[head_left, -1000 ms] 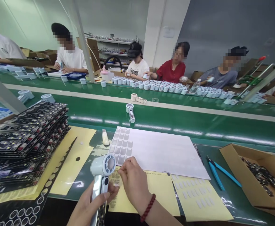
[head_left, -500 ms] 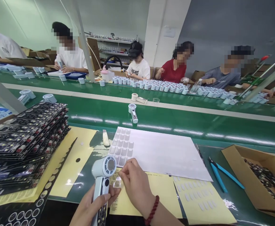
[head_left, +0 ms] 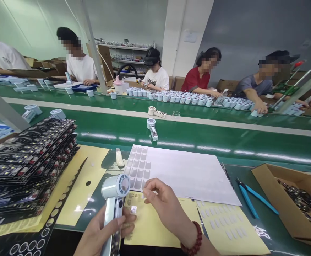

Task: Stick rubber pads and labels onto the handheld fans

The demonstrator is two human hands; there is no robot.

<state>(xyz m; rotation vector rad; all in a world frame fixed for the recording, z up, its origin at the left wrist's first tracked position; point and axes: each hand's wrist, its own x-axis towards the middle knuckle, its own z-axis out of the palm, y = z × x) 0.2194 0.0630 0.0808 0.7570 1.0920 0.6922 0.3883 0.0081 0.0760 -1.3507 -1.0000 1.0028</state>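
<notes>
My left hand [head_left: 109, 227] is wrapped round the handle of a light blue handheld fan [head_left: 112, 209], its round head up and turned to the right. By the fingertips of that hand is a small shiny sticker [head_left: 134, 209]; whether they grip it I cannot tell. My right hand [head_left: 162, 202] is closed in a pinch just right of the fan, with a tiny pale piece [head_left: 143, 196] at the fingertips, too small to name. Below both hands lies a yellow backing sheet [head_left: 161, 227]. Behind them is a white sheet [head_left: 182, 170] with grey stickers [head_left: 138, 172] along its left side.
Stacked circuit boards [head_left: 25, 153] rise at left. To the right are blue-handled cutters [head_left: 259, 199], a cardboard box [head_left: 267, 177] of small dark parts and a sheet of white stickers [head_left: 224, 220]. Another fan [head_left: 152, 128] lies on the green belt [head_left: 113, 124]. Co-workers sit opposite.
My right hand has drawn away from the fan to the right, and the clear piece between the hands now shows as a smaller sticker. The fan has shifted slightly left. A co-worker reaches forward at far right.
</notes>
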